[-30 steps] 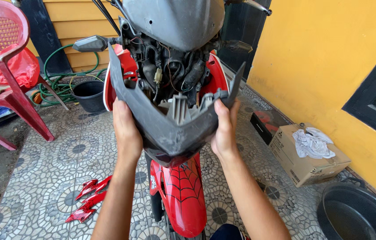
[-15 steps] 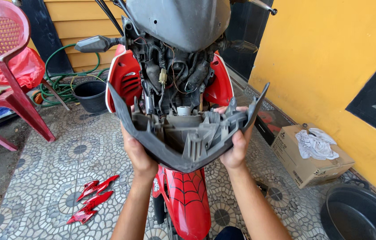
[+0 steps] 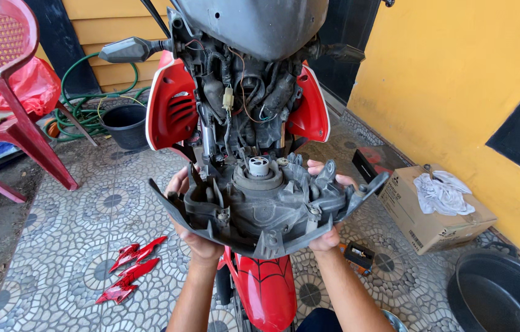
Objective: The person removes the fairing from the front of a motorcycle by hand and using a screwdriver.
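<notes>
Headlight housing (image 3: 266, 206), grey and seen from its back side, sits low in front of me, held level between both hands just ahead of the stripped front of the motorcycle (image 3: 244, 92). My left hand (image 3: 193, 230) is clenched on the housing's left end, fingers wrapped up behind it and the palm under its lower edge. My right hand (image 3: 327, 212) grasps the right end the same way, fingertips showing over the top rim near the pointed corner. I see a round white bulb socket (image 3: 259, 166) standing at the top middle of the housing, just below the tangle of wires (image 3: 241, 98) hanging from the motorcycle's open nose. Red side panels (image 3: 172, 110) flank that wiring on either side, and the red front fender (image 3: 266, 289) shows directly beneath the housing, between my forearms. On the tiled floor (image 3: 57, 233) to my left lie a few loose red trim pieces (image 3: 131, 267). Farther left stands a red plastic chair (image 3: 8, 80), and behind it a green hose (image 3: 78, 104) coils beside a black bucket (image 3: 123, 126). To my right a cardboard box (image 3: 432, 215) with a white rag (image 3: 441, 190) on top sits against the yellow wall (image 3: 456, 74), and a black tub (image 3: 499, 295) is at the lower right corner.
</notes>
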